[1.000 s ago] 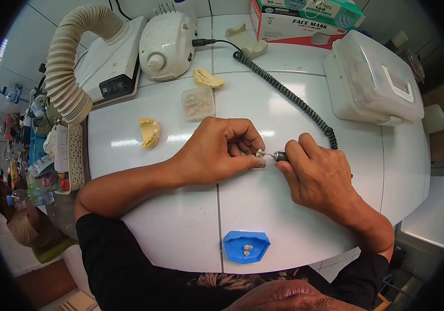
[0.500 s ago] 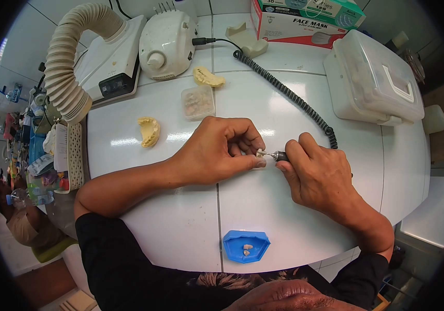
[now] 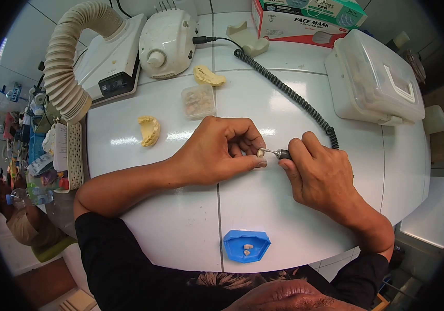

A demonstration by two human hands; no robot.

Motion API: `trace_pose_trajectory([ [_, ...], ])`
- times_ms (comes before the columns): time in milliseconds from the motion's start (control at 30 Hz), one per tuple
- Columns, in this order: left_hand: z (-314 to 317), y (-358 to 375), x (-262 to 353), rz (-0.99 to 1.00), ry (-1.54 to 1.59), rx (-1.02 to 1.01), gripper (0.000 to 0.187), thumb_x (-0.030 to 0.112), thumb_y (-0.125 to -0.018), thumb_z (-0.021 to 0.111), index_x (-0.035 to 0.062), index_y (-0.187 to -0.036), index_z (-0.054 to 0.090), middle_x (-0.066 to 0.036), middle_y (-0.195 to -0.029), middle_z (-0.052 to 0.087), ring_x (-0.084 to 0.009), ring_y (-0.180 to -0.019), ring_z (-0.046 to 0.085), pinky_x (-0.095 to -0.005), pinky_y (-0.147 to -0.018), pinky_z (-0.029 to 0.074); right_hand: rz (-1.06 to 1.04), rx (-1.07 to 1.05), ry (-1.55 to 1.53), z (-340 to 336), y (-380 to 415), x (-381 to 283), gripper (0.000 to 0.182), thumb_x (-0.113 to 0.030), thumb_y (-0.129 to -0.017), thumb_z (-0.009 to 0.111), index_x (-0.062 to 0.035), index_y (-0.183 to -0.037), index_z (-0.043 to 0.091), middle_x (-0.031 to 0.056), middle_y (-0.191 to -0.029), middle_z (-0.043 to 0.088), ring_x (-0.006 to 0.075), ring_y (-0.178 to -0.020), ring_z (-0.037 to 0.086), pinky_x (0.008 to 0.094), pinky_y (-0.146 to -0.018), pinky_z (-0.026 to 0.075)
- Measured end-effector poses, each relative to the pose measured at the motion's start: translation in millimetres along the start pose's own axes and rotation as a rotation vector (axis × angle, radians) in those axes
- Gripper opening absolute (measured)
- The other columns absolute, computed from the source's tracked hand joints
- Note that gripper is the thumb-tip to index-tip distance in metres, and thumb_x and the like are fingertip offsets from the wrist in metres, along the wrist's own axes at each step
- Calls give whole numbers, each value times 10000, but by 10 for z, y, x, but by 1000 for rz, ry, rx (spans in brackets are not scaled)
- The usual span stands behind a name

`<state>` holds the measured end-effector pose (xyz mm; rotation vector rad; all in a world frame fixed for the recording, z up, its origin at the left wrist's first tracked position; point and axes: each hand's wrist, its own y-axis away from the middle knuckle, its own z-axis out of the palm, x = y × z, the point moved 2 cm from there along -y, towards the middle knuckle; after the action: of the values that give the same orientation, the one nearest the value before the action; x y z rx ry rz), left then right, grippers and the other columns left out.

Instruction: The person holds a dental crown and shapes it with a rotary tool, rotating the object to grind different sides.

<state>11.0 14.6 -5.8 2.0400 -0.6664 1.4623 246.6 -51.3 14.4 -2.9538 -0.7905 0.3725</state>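
My left hand [image 3: 222, 150] pinches a small whitish tooth-like piece [image 3: 260, 153] between thumb and fingertips, over the middle of the table. My right hand [image 3: 318, 171] is closed around a dark rotary handpiece [image 3: 283, 154], whose thin metal bit [image 3: 269, 151] points left and meets the piece or lies very close to it. Below the hands, a blue tray [image 3: 232, 251] near the front edge holds a few small tooth-like pieces [image 3: 248, 247]. A yellow dental model [image 3: 149, 131] lies left of my left hand. Beyond it sits a clear box [image 3: 198, 101] of small pieces.
At the back stand a white control unit [image 3: 167, 44], a suction machine with a ribbed hose [image 3: 59, 57], and face mask boxes [image 3: 305, 26]. A coiled cord [image 3: 289, 85] runs toward my right hand. A lidded case [image 3: 375, 80] stands right, a woven basket [image 3: 75, 155] left.
The handpiece in my right hand has tilted slightly, with its bit now a little higher against the piece. My left hand stays in place, and the piece appears slightly turned.
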Motion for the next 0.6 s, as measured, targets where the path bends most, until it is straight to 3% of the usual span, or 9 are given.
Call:
trace_pose_trajectory([
  [267, -6, -1, 25, -22, -26, -8, 239, 120, -920, 897, -2, -1068, 755, -46, -974, 780, -77, -849, 702, -235, -709, 551, -32, -5, -8, 10, 12, 11, 336, -317, -1020, 779, -47, -935, 597, 96, -844, 560, 251, -560, 647, 411, -460, 493],
  [600, -4, 40, -27, 204, -138, 53, 224, 45, -935, 837, 23, -1147, 770, -46, -1023, 775, -98, -904, 715, -259, -731, 567, -9, 10, -44, -18, 36, 64, 313, -311, -1060, 724, -49, -940, 605, 87, -842, 541, 267, -536, 595, 412, -458, 476],
])
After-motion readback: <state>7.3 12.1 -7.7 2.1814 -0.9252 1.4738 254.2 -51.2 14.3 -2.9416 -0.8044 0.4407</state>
